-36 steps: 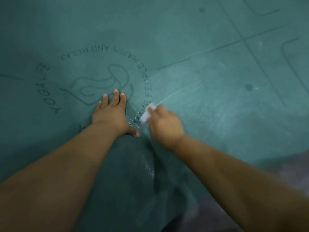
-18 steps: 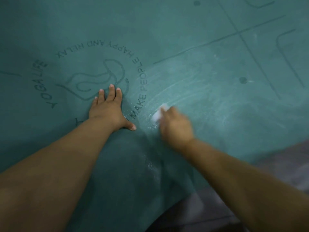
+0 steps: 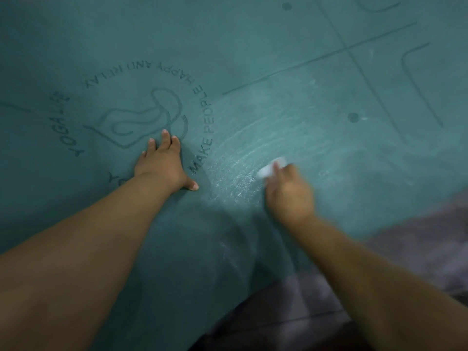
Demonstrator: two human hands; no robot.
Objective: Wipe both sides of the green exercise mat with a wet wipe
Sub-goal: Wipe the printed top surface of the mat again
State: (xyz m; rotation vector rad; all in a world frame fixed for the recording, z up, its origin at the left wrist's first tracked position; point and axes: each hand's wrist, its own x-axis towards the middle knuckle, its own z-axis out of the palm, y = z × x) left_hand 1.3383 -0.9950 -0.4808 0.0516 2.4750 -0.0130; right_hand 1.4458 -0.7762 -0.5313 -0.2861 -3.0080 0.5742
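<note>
Across nearly the whole view from the head camera lies the green exercise mat (image 3: 253, 46), and we look down on it past our two bare forearms. Our left hand (image 3: 162, 165) rests flat on the mat, fingers straight and close together, thumb spread to the side, holding nothing. It lies on the lower edge of a printed emblem (image 3: 141, 120), a line drawing ringed by the words "YOGA LIFE" and "MAKE PEOPLE HAPPY AND RELAX", and our left wrist hides part of the lettering at the bottom of the ring.

To the right, well apart from the left hand, our right hand (image 3: 288, 191) holds a white wet wipe (image 3: 272, 168) against the mat. The hand is blurred, so we can tell only that the fingers curl over the wipe, which pokes out beyond the fingertips. Pale curved streaks (image 3: 253, 148) shine on the mat between the emblem and the wipe.

Printed guide lines (image 3: 336, 26) and two dark dots (image 3: 353, 117) mark the mat farther right. At the lower right, the mat's edge gives way to a greyish floor (image 3: 417, 249), partly covered by our right forearm.
</note>
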